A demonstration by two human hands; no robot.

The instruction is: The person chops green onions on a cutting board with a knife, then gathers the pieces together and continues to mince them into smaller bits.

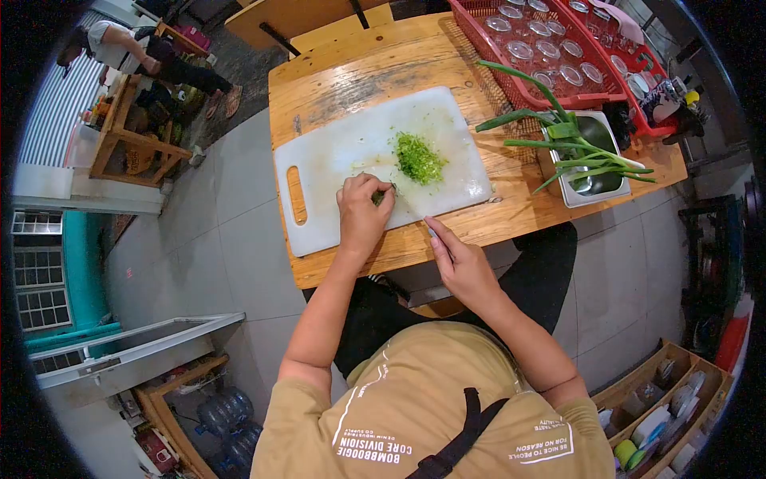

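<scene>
A white cutting board (pixel 335 168) lies on the wooden table, with a heap of finely chopped scallions (pixel 420 159) on its right half. Curled down on the board is my left hand (pixel 365 209), its fingers closed round a small bunch of scallions (pixel 378 195), mostly hidden by the hand. My right hand (pixel 463 263) grips a knife (pixel 432 232) by its handle at the board's near edge. Its blade is hard to make out and points toward the fingers of my left hand. Whole scallions (pixel 570 148) lie across a metal container at the right.
The metal container (pixel 605 191) stands on the table's (pixel 519 203) right side. Behind it, a red plastic basket (pixel 511 80) holds several upturned glasses. A second red basket (pixel 634 104) has cups and utensils. Far left, a person (pixel 152 60) bends beside a wooden stand (pixel 128 132).
</scene>
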